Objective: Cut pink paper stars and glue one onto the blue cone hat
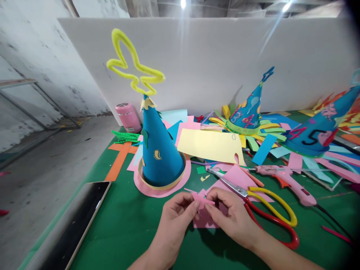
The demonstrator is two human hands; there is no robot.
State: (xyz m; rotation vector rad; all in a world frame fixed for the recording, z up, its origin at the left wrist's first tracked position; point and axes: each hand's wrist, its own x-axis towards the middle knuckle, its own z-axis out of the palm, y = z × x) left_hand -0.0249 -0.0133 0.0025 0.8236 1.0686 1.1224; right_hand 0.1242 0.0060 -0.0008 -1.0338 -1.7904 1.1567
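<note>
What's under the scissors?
A pink sheet shows beneath the blades of the scissors, and green table shows through the handle loops. What's directly under the metal is covered, and the right hand blocks more beside it.

Three hats (161, 153), two hands (176, 213), one scissors (242, 192), one glue gun (298, 189)
</note>
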